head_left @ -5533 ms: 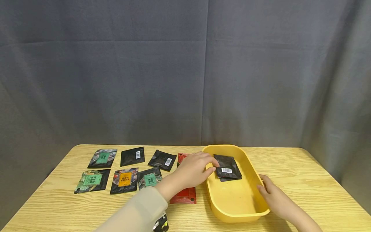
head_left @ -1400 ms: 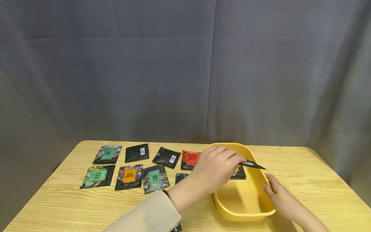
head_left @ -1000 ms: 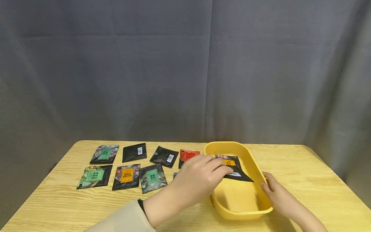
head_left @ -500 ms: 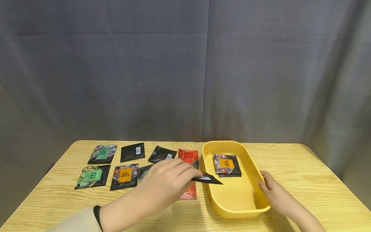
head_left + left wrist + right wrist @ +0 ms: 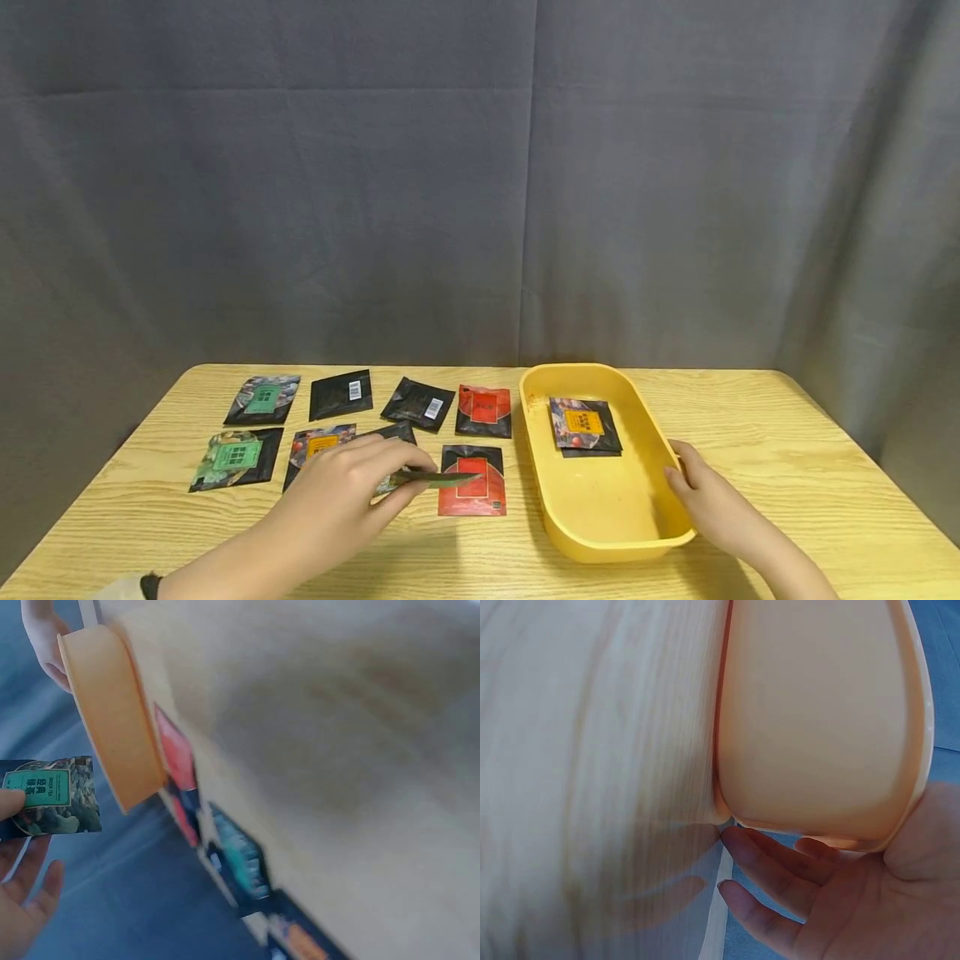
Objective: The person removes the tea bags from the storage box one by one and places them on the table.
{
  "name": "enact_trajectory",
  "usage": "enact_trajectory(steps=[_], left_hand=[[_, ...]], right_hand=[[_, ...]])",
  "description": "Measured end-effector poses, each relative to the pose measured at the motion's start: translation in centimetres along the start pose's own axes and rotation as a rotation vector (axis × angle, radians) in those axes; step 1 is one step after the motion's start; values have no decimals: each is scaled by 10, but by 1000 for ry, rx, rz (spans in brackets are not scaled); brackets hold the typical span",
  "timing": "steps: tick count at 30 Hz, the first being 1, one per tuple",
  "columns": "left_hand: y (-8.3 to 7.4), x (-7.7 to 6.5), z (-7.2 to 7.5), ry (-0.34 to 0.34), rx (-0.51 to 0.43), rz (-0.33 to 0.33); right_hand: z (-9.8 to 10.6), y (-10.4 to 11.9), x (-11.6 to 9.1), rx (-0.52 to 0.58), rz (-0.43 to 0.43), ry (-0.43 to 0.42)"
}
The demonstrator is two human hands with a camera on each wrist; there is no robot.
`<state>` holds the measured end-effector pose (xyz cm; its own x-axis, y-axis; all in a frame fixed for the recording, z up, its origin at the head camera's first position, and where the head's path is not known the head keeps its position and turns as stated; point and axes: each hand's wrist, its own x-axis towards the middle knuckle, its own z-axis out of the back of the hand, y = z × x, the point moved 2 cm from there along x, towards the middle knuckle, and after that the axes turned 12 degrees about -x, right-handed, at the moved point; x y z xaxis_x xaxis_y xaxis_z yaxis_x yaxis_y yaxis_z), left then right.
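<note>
My left hand pinches a dark sachet between thumb and fingers above the table, seen almost edge-on in the head view. In the left wrist view the sachet's face has a green label over a leafy picture. My right hand grips the right side of a yellow plastic tub; the right wrist view has the thumb side at the rim and the fingers below it. Inside the tub, an orange-labelled sachet lies on top of another dark one, mostly covered.
Left of the tub, two red sachets lie flat. Farther left are two barcode-up sachets, two green-labelled sachets and an orange-labelled sachet. My left hand partly covers the orange one and a dark sachet. A grey curtain hangs behind.
My left hand has carried the sachet leftward out of the tub and over the table. The tub's top sachet, barcode-up in the oldest frame, now shows orange. My right hand stays at the tub.
</note>
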<state>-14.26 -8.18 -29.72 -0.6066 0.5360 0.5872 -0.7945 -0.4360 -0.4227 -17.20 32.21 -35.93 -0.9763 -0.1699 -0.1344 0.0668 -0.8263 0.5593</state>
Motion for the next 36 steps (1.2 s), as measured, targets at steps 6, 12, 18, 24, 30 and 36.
enact_trajectory(steps=[6, 12, 18, 24, 30, 36], left_hand=[[14, -16, 4, 37, -161, 488], [30, -28, 11, 12, -259, 783], [43, -42, 17, 7, -260, 855], [60, -51, 31, -7, -292, 882], [83, -67, 52, -60, -292, 880], [102, -85, 73, -81, -260, 936]], right_hand=[[-1, -1, -1, 16, -4, -12], [-1, -1, -2, -12, 1, -22], [-2, -1, -3, -7, 1, -26], [-2, -1, -3, -13, 5, -20], [-1, 0, -2, 2, 2, -15], [0, -1, -2, 9, 3, -9]])
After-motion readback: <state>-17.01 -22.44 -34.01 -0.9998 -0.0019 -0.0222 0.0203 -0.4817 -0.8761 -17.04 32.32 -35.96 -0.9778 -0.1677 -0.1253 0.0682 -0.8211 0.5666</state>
